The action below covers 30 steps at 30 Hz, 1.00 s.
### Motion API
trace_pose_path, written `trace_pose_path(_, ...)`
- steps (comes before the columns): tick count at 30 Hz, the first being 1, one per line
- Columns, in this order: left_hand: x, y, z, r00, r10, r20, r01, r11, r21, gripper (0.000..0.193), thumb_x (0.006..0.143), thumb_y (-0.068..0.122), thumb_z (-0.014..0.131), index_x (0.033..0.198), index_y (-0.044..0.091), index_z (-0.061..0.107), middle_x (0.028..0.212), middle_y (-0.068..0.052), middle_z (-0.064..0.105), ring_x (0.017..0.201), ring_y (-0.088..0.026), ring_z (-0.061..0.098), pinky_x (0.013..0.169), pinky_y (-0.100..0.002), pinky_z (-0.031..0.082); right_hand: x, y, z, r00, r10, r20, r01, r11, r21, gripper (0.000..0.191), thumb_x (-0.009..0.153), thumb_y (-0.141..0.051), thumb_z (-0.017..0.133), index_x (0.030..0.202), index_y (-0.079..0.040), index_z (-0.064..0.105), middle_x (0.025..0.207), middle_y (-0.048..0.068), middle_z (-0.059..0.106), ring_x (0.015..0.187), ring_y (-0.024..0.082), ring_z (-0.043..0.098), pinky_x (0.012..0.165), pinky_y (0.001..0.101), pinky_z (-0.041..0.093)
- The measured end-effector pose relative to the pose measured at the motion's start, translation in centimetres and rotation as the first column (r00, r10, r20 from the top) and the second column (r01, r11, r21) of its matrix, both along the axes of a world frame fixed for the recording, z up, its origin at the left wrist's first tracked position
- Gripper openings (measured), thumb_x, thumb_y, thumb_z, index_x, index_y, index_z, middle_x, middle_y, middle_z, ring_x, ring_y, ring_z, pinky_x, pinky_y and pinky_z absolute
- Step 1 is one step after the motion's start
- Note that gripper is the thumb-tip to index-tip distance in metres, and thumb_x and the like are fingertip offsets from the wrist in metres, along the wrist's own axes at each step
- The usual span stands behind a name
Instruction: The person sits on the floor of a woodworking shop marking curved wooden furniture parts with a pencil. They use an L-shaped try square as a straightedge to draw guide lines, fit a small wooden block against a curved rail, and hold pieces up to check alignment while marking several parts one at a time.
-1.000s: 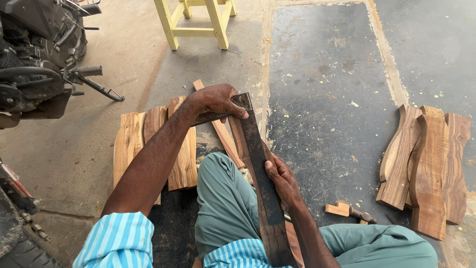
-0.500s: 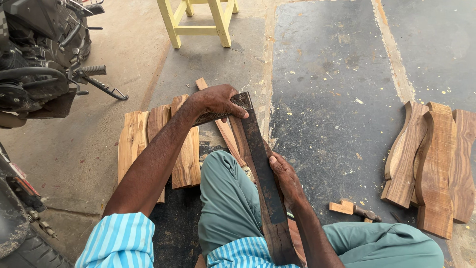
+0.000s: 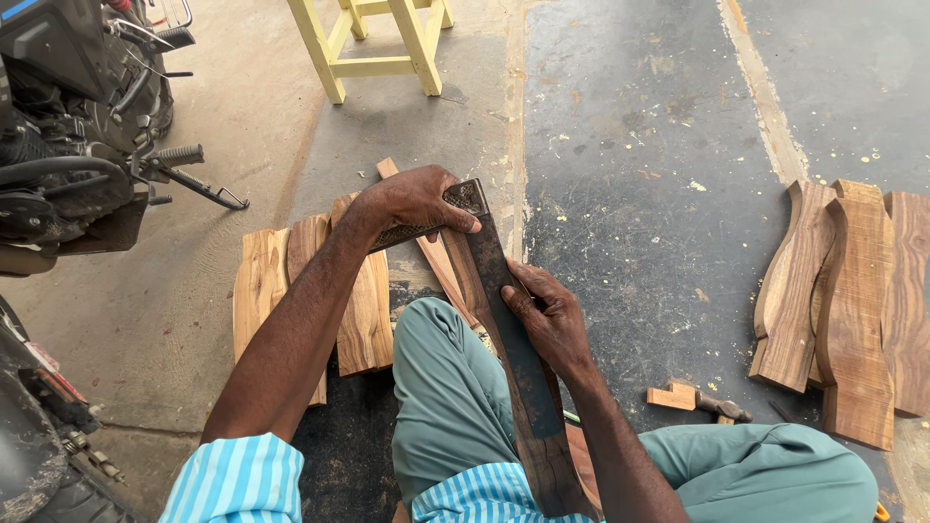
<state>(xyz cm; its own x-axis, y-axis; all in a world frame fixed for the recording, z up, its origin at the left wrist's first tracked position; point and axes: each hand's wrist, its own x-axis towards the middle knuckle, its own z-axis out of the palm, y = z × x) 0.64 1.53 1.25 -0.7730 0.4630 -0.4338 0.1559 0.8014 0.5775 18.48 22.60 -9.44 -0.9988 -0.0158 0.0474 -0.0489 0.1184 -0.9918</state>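
Observation:
I sit on the floor with a long dark wooden piece (image 3: 516, 368) lying over my green-trousered leg, its far end pointing away from me. My left hand (image 3: 412, 201) is closed over a flat rasp-like tool (image 3: 463, 200) at the far end of that piece. My right hand (image 3: 547, 315) grips the dark piece at its middle, fingers wrapped over its edge. A thin light wooden strip (image 3: 436, 257) lies under the dark piece.
Curved wooden blanks (image 3: 360, 320) lie on the floor at my left. A second stack of shaped blanks (image 3: 852, 300) is at the right. A small hammer (image 3: 717, 407) and a wood block (image 3: 673, 395) lie near my right knee. A motorcycle (image 3: 77, 145) stands left; a yellow stool (image 3: 378, 44) ahead.
Both hands keep their hold on the tool and the dark piece. The view has shifted slightly; the left hand seems to have slid a little along the far end.

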Motion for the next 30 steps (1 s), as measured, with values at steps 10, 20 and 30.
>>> trace_pose_path(10, 0.1, 0.2, 0.4, 1.000, 0.008, 0.011, -0.008, 1.000, -0.024, 0.056, 0.069, 0.051, 0.089, 0.093, 0.001, 0.076, 0.070, -0.009, 0.075, 0.056, -0.013, 0.070, 0.053, -0.032, 0.061, -0.5, 3.0, -1.3, 0.989, 0.030, -0.144, -0.022, 0.998, 0.056, 0.029, 0.098, -0.021, 0.067, 0.126, -0.013, 0.073, 0.142, 0.013, 0.064, 0.127, 0.025, 0.063, 0.098, 0.0418, 0.061)
trace_pose_path(20, 0.6, 0.0, 1.1, 1.000, -0.005, 0.012, 0.005, 1.000, -0.012, 0.057, 0.070, 0.048, 0.089, 0.097, 0.000, 0.077, 0.074, -0.011, 0.076, 0.058, -0.014, 0.071, 0.056, -0.033, 0.061, 6.1, 7.8, -15.7, 0.774, 0.129, 0.620, -0.628, 0.284, 0.724, 0.030, 0.089, -0.038, 0.077, 0.102, -0.012, 0.070, 0.096, 0.009, 0.074, 0.090, 0.022, 0.072, 0.077, 0.0387, 0.061)
trace_pose_path(30, 1.3, -0.9, 1.8, 0.995, 0.073, 0.069, -0.068, 0.996, -0.062, 0.056, 0.071, 0.046, 0.088, 0.100, 0.000, 0.075, 0.077, -0.012, 0.077, 0.061, -0.014, 0.073, 0.056, -0.034, 0.063, 4.6, 9.7, -12.6, 0.926, -0.048, 0.373, -0.266, 0.618, 0.740, 0.014, 0.098, -0.019, 0.062, 0.092, -0.007, 0.065, 0.074, 0.011, 0.070, 0.059, 0.023, 0.065, 0.051, 0.0388, 0.056)
